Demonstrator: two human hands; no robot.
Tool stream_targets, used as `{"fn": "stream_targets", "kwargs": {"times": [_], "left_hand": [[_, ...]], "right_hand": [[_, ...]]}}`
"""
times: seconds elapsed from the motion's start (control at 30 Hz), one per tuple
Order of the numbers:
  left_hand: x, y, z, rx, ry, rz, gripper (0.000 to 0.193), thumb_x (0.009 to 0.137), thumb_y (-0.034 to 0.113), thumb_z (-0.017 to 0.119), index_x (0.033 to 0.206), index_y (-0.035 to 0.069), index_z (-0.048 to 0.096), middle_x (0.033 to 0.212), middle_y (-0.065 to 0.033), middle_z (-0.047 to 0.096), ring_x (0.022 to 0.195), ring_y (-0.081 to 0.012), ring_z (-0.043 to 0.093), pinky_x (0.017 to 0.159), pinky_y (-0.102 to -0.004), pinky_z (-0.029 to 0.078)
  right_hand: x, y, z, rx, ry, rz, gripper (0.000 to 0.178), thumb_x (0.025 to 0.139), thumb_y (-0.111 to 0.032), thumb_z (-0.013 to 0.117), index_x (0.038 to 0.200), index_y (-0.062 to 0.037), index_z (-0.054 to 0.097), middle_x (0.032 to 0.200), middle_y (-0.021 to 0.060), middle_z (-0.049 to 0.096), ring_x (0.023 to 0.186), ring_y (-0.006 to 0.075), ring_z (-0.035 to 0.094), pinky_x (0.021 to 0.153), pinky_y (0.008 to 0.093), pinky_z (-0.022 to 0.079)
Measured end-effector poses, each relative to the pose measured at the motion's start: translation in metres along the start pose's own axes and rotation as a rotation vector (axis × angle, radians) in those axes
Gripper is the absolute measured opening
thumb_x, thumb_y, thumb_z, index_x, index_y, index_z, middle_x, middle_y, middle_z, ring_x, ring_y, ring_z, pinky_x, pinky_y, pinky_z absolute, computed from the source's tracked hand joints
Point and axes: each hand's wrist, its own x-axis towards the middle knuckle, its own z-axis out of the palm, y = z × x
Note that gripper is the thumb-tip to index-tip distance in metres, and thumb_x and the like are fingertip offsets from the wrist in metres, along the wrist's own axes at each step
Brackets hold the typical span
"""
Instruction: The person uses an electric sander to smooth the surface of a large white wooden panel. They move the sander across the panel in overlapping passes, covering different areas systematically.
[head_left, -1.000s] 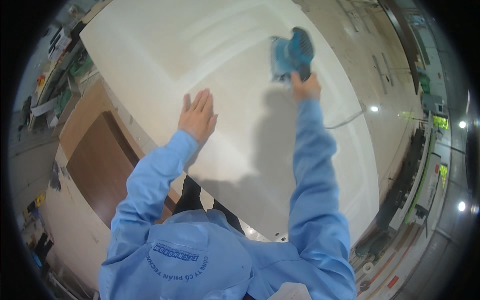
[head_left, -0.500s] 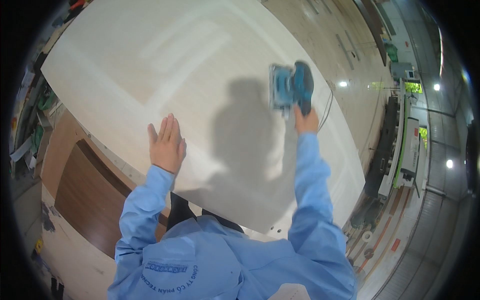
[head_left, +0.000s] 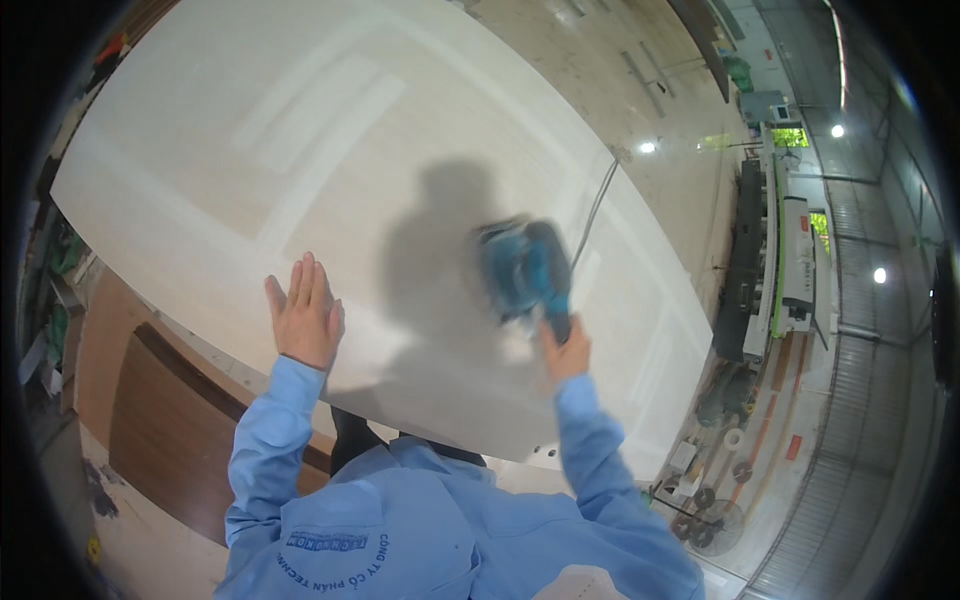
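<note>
My right hand is wrapped round the handle of a blue and black electric sander, whose flat pad rests on a large pale panel. The sander is a little blurred by motion. To the left, my left hand lies flat on the same panel close to its near left edge, fingers stretched out and holding nothing. Pale streaks and bands show on the panel's surface, and my shadow falls across its middle.
A cable runs from the sander toward the panel's far right edge. Brown wooden panels lie low at the left. A long machine stands beyond the right side, with a round fan at the lower right.
My right hand has drawn the sander nearer to me and to the left across the panel. My left hand stays flat on the panel. The whole view has shifted slightly.
</note>
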Motion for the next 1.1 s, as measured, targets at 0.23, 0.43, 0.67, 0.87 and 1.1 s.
{"fn": "stream_targets", "kwargs": {"times": [0.23,0.43,0.67,0.87,1.1], "left_hand": [[-0.001,0.000,0.009,0.084,0.000,0.013,0.069,0.095,0.024,0.064,0.154,-0.002,0.041,0.166,-0.0180,0.035,0.153,-0.0323,0.035,0.123,-0.0692,0.014],[-0.013,0.016,0.006,0.008,0.026,0.032,0.067,0.094,0.022,0.066,0.152,-0.001,0.044,0.163,-0.0177,0.040,0.151,-0.0325,0.037,0.122,-0.0702,0.015],[-0.029,0.053,-0.025,-0.487,0.214,0.002,0.049,0.092,0.015,0.068,0.140,0.008,0.062,0.146,-0.0155,0.059,0.138,-0.0352,0.053,0.116,-0.0577,0.035],[0.075,0.064,-0.074,-0.362,0.625,0.103,0.051,0.088,0.010,0.070,0.138,0.010,0.063,0.152,-0.0122,0.054,0.143,-0.0370,0.047,0.115,-0.0532,0.036],[0.023,0.083,-0.071,-0.300,0.303,0.151,0.023,0.076,0.030,0.074,0.091,0.012,0.072,0.110,-0.0072,0.069,0.122,-0.0288,0.058,0.115,-0.0596,0.032]], "right_hand": [[0.245,0.010,0.011,0.067,0.058,0.253,0.051,0.086,-0.046,0.077,0.099,0.0026,0.070,0.103,0.0253,0.074,0.096,0.0420,0.072,0.083,0.0488,0.056],[0.110,-0.008,0.017,0.030,-0.009,0.060,0.050,0.090,-0.044,0.076,0.108,0.0013,0.065,0.097,0.0265,0.073,0.095,0.0453,0.071,0.081,0.0496,0.056],[0.043,-0.108,0.043,0.093,-0.199,-0.209,0.042,0.092,-0.040,0.074,0.110,-0.0040,0.063,0.095,0.0266,0.073,0.093,0.0487,0.071,0.079,0.0532,0.056],[0.140,-0.220,0.109,0.115,-0.232,-0.270,0.044,0.090,-0.041,0.074,0.105,-0.0012,0.063,0.097,0.0269,0.073,0.096,0.0471,0.070,0.084,0.0513,0.056],[-0.053,-0.158,0.061,-0.005,-0.462,-0.414,0.039,0.090,-0.035,0.079,0.100,-0.0052,0.056,0.077,0.0250,0.068,0.074,0.0511,0.067,0.064,0.0562,0.053]]}}
